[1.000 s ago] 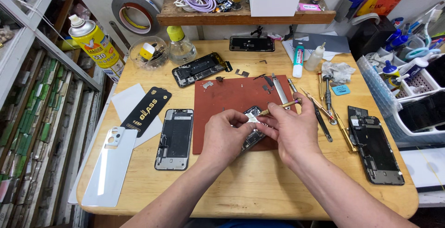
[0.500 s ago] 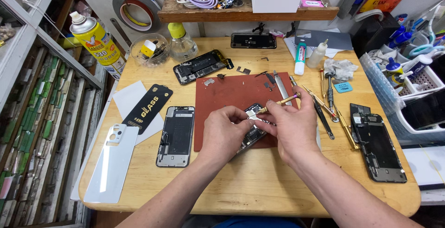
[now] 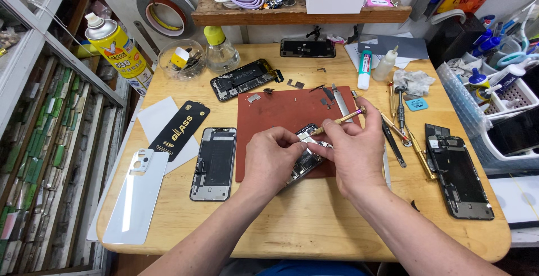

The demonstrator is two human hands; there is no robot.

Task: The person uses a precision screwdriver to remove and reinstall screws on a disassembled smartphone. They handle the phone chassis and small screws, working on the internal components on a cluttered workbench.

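I see a round wooden workbench with a red mat. My left hand pinches an opened phone lying on the mat. My right hand grips a gold screwdriver over it. Another phone frame lies just left of the mat.

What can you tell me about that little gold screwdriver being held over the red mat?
The screwdriver is slim and metallic, gold along the shaft with a purple band near its back end. It lies tilted, the back end pointing up and away to the right, the tip aimed down-left at the opened phone on the red mat. The right hand pinches it between its fingers, so the tip itself is hidden. The left hand steadies the phone beside it.
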